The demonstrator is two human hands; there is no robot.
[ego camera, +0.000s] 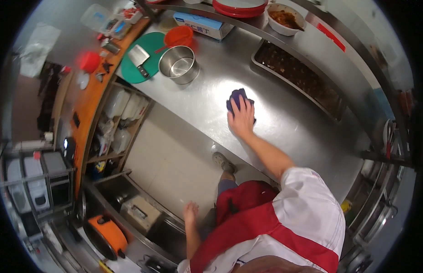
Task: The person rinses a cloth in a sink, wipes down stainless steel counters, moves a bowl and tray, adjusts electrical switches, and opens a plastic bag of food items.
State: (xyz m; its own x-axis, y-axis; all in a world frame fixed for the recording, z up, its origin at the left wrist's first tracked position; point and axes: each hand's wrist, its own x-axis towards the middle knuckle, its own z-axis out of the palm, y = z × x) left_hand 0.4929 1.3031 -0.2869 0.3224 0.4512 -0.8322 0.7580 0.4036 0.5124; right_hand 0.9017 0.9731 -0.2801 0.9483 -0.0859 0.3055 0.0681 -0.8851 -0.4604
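My right hand [243, 117] presses a dark purple cloth [238, 97] flat against the stainless steel counter [211, 99], its fingers spread over the folds. Down at my side hangs my left hand [191, 211], away from the counter, with loosely bent fingers and nothing visible in it. Left of the cloth stands a steel pot [179, 65] with nothing seen inside. Beyond it a cleaver [139, 59] lies on a round green cutting board [129, 73]. An orange-red plastic bowl [179, 36] sits beside the board.
A deep metal tray [297, 78] of dark food lies along the counter's back, under a shelf holding red-rimmed plates [240, 8] and a white bowl of food [285, 18]. A printed carton [203, 25] stands behind. Behind my left side are a sink [109, 187] and an orange-and-black appliance [107, 235].
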